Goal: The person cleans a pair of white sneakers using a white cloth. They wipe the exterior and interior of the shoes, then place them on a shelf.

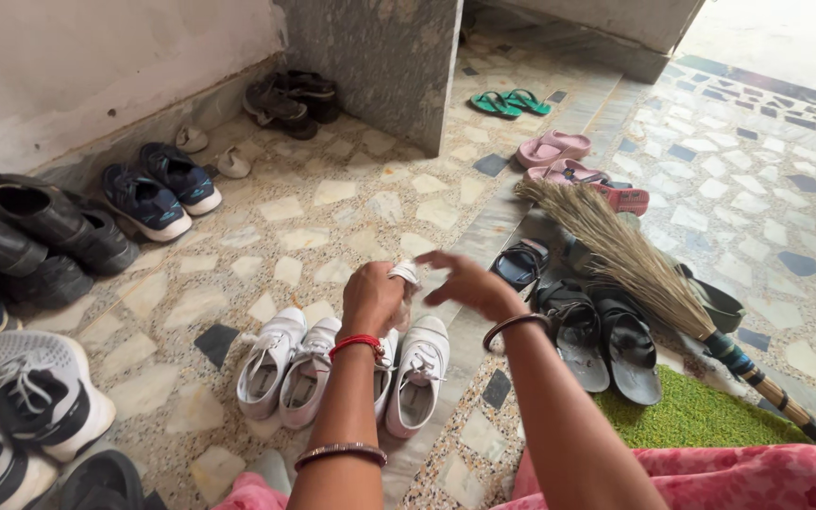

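Two hands meet above the speckled stone floor (332, 217), beside a long bristly straw broom (616, 250) lying over dark sandals. Below them I see four white lace-up sneakers (280, 364) standing in a row. My left hand (370, 300) is clenched around a small white cloth (406, 273); my right hand (472, 283) hovers beside it, fingers loosely spread.

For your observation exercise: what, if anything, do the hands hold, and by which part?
The left hand is closed round a small white thing, only its tip showing; what it is cannot be told. The right hand is open beside it, holding nothing.
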